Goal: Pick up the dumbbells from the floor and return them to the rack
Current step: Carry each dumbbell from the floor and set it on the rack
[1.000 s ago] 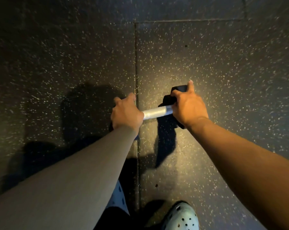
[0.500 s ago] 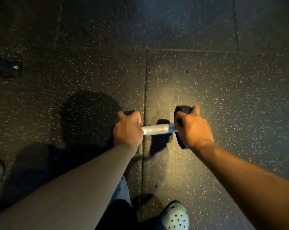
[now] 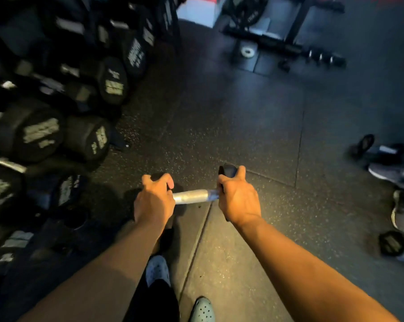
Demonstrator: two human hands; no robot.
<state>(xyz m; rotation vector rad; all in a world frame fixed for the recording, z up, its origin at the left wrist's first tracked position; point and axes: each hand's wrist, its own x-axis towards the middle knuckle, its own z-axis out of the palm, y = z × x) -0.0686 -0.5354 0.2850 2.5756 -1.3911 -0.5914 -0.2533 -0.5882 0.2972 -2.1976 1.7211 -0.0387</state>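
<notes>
1. Both hands, left (image 3: 154, 202) and right (image 3: 239, 201), are clamped on the dumbbell (image 3: 191, 196), one at each head.
2. It is held above the floor (image 3: 242, 126), beside the rack (image 3: 57, 108).

Both hands (image 3: 154, 202) (image 3: 239, 201) clenched, arms outstretched

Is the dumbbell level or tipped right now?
Roughly level: the dumbbell handle runs sideways between left hand and right hand.
</notes>
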